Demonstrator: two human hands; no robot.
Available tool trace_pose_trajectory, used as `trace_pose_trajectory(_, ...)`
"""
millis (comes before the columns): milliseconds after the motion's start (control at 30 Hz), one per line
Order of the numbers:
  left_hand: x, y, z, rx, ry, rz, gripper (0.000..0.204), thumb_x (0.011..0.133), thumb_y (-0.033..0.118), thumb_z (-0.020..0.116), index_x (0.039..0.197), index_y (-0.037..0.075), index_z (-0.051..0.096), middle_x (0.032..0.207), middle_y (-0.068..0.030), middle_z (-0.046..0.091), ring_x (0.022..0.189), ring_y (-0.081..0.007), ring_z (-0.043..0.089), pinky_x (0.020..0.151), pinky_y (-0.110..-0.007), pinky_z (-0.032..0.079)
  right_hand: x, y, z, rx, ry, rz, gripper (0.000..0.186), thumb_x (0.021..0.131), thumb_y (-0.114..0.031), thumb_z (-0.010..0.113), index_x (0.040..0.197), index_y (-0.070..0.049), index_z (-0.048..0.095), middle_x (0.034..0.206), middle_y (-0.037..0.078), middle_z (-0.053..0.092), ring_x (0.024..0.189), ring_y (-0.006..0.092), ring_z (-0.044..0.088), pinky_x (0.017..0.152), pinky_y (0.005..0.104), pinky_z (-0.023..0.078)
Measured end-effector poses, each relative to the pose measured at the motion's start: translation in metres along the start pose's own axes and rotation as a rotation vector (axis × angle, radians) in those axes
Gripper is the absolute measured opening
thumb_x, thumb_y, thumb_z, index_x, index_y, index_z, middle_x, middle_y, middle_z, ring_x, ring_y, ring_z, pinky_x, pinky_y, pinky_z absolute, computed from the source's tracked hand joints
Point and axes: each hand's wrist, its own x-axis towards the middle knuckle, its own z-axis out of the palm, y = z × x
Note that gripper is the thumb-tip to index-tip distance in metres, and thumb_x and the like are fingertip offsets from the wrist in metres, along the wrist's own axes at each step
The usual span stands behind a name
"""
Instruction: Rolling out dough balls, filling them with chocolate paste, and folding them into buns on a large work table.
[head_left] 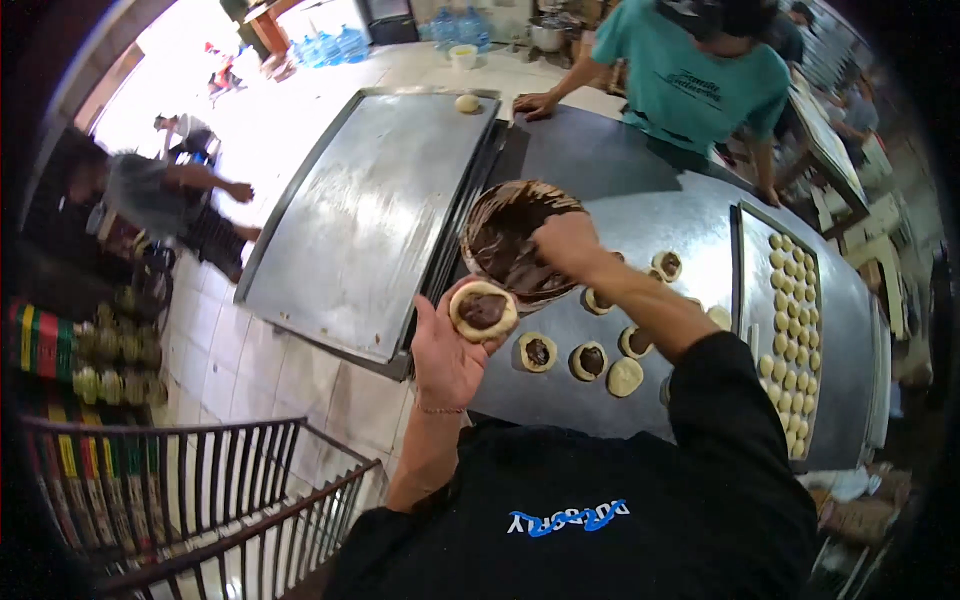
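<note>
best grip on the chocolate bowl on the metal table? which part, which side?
Take the chocolate bowl by its rim on the far-left arc, coming from the tray side. The right hand is over the near-right part, and filled dough rounds crowd the near side. The inside is smeared with chocolate, so a grip on the outer wall and rim edge probably stays cleaner.

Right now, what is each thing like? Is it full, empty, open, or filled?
Left hand: palm up, holding a dough round.
Dough round: flattened, dark filling on top, not closed.
Right hand: reaching into the bowl.
Bowl: partly full of dark chocolate-like filling, smeared sides.
Dough pieces on the table: several open with filling, one plain.
Big tray: nearly bare, one dough ball at the far end.
Side tray: rows of small dough balls.
</note>
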Motion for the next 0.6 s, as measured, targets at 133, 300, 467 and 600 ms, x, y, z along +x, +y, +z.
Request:
trace_pose_trajectory(133, -0.015, -0.004, -0.016, -0.009, 0.128, 0.043, 0.065, 0.097, 0.058, 0.024, 0.133, 0.006, 0.039, 0.126, -0.0151, 0.051, 0.118, -0.0347, 0.051, 0.095, -0.057, 0.043, -0.027, -0.062, -0.027, 0.778, 0.44, -0.157, 0.02, 0.083, -0.01, 0.057, 0.097, -0.008, 0.072, 0.097, 0.013, 0.067, 0.089, 0.0271, 0.064, 0.077, 0.0375, 0.052)
trace_pose_trajectory(300, -0.004, -0.034, -0.022, 0.29, 0.165, 0.044, 0.062, 0.099, 0.054, 0.023, 0.134, 0.005, 0.037, 0.128, -0.0114, 0.049, 0.118, -0.0256, 0.049, 0.101, -0.041, 0.039, -0.116, -0.119, -0.01, 2.123, 0.08, 0.402, 0.032, 0.096, -0.007, 0.045, 0.126, -0.003, 0.054, 0.117, 0.008, 0.06, 0.104, 0.0199, 0.059, 0.088, 0.0324, 0.05)
trace_pose_trajectory(467, 0.002, -0.089, -0.017, 0.539, 0.017, 0.063, 0.053, 0.103, 0.042, 0.025, 0.136, 0.003, 0.038, 0.131, -0.0105, 0.047, 0.122, -0.0219, 0.046, 0.103, -0.037, 0.037, -0.171, -0.085, -0.016, 2.443, -0.014, 0.582, 0.043, 0.097, -0.004, 0.042, 0.14, -0.002, 0.037, 0.132, 0.01, 0.05, 0.117, 0.0194, 0.053, 0.098, 0.0354, 0.047)
trace_pose_trajectory(600, 0.0, -0.101, -0.002, 0.552, -0.053, -0.055, 0.047, 0.104, 0.033, 0.029, 0.137, 0.002, 0.038, 0.131, -0.0112, 0.048, 0.119, -0.0208, 0.049, 0.1, -0.036, 0.041, -0.208, -0.058, -0.013, 2.642, 0.047, 0.418, 0.043, 0.097, -0.004, 0.041, 0.14, 0.002, 0.035, 0.133, 0.012, 0.048, 0.118, 0.0217, 0.052, 0.099, 0.0382, 0.047)
